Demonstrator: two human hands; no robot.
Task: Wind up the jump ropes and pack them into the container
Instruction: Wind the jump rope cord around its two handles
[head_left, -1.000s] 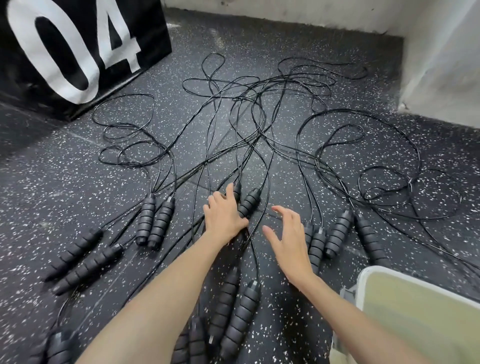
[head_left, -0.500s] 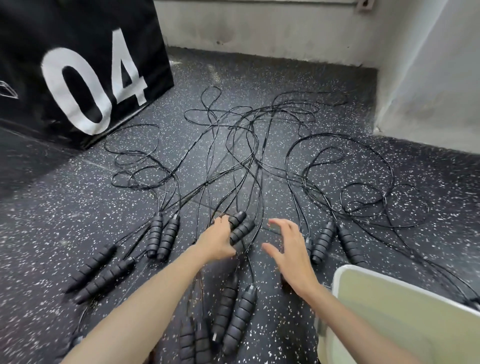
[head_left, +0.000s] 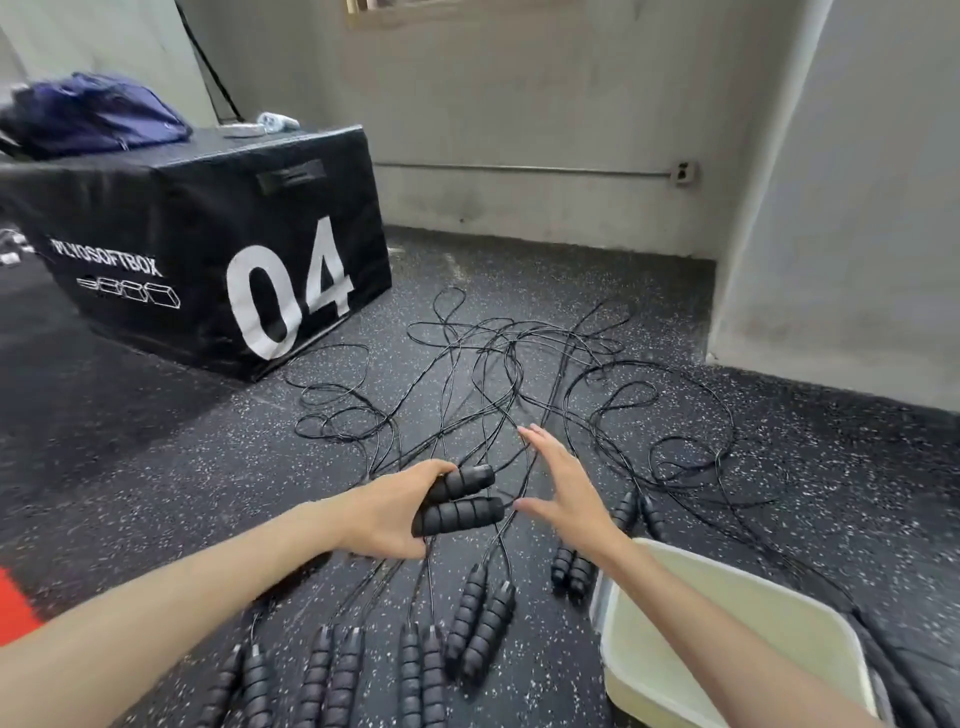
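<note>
My left hand (head_left: 387, 512) grips a pair of black ribbed jump rope handles (head_left: 460, 500) and holds them lifted above the floor. Their thin black cords trail down into a tangle of cords (head_left: 498, 374) spread over the speckled floor. My right hand (head_left: 563, 480) hovers open just right of the handles, fingers spread, touching nothing. Several more handle pairs (head_left: 480, 631) lie in a row on the floor below my arms. A pale plastic container (head_left: 727, 618) sits at the lower right, under my right forearm.
A black plyo box marked 04 (head_left: 218, 244) stands at the left, with a dark blue bag (head_left: 93, 117) on top. Grey walls close off the back, and a wall corner (head_left: 831, 208) juts out on the right. A red mat edge (head_left: 13, 605) shows far left.
My left hand closed around the handle pair and lifted it off the floor. My right hand rose beside it. The view tilted up, showing the walls and the whole box.
</note>
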